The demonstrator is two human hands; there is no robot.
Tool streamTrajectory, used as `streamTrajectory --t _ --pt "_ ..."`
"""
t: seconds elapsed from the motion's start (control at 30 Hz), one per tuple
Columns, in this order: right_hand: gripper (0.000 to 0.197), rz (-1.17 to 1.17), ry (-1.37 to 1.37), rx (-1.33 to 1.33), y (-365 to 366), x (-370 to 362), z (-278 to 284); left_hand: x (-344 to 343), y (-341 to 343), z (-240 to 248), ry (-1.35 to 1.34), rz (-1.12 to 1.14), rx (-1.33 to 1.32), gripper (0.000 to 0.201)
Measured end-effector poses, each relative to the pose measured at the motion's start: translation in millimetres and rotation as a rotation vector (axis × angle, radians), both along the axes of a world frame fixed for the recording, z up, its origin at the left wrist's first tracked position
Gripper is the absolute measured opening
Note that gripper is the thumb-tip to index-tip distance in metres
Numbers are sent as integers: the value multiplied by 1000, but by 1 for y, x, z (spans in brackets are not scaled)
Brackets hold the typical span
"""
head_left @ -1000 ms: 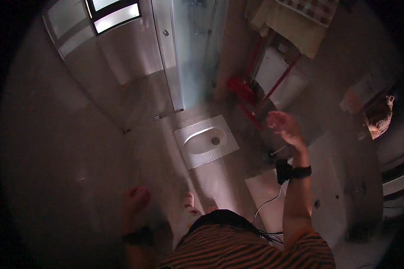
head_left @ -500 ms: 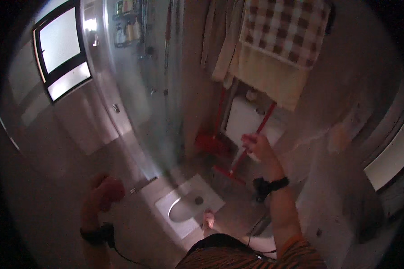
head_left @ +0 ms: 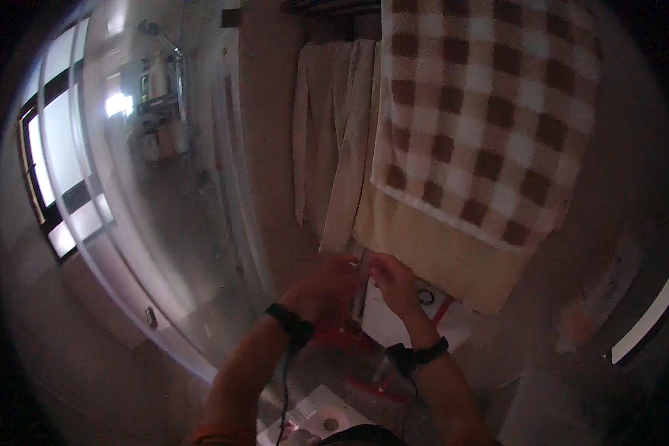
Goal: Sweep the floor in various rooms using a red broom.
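My left hand [head_left: 328,281] and my right hand [head_left: 394,279] meet in front of me, just below the hem of a pale hanging towel [head_left: 331,149]. The right hand's fingers are bent and closed; what they hold, if anything, is too dark to make out. Shadow and blur hide the left hand's fingers. Right under the hands stands a red dustpan [head_left: 336,338], its handle rising toward them. A brown-and-white checked towel [head_left: 490,123] hangs over a cream towel [head_left: 453,249] to the right. Each wrist wears a black band with a small device.
Behind the hands stands a white bin-like object [head_left: 383,316]. A red-headed floor tool [head_left: 379,392] leans beside it. A squat toilet [head_left: 349,418] lies at the bottom. Curved shower glass [head_left: 119,297] fills the left, with a shelf of bottles [head_left: 160,82] behind it.
Both hands have come together from wide apart, the left moving far up and right, the right slightly left. The view has tilted up, closer to the towels.
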State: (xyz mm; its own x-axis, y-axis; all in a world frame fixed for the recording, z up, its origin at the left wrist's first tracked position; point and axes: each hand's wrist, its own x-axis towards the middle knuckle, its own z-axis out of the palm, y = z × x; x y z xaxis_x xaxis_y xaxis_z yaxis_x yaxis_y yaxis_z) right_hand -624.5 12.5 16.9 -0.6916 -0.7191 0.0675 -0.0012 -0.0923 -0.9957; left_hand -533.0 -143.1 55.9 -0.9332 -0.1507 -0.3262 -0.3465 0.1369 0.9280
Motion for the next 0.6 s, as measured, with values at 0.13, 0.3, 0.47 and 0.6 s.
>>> streamTrajectory --t 0.13,0.3,0.47,0.6 --pt "31 -223 160 -96 20 -19 -14 -34 19 17 -26 4 -246 27" --pt "25 -680 643 152 50 -20 24 43 -25 60 348 501 -522 28" --pt "23 -295 454 202 26 -11 -12 112 -9 139 992 1029 -310 47" --pt "22 -264 434 161 16 -7 0 107 50 206 706 1056 -569 59"
